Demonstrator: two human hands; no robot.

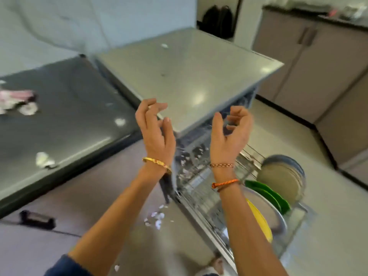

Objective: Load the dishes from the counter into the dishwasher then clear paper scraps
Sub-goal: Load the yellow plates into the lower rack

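Dishes sit loaded, as far as we can judge: the rack (249, 162) at lower right of the frame carries grey plates (282, 178), green plates (268, 193), a yellow plate (258, 220) and a steel platter (278, 218), all standing on edge. We see no dish on the dark counter (75, 116) at left, nor on the pale top (185, 72) at centre.

Scraps are not yet cleared. White paper bits lie on the dark counter: one near its front edge (42, 159), one nearer the middle (120, 121), and a pink-white cluster (20, 102) at far left. One more sits on the pale top (164, 45), upper centre. Others appear on the floor below the left forearm (155, 217) and at bottom centre (116, 267).

Left hand (156, 134): raised at frame centre, fingers loosely curled and slightly apart, holding nothing.

Right hand (231, 136): raised beside it, well apart from it, fingers curled inward with thumb up, also holding nothing.

Neither hand touches a surface. Motion blur limits finer detail. We judge loading finished, clearing pending.
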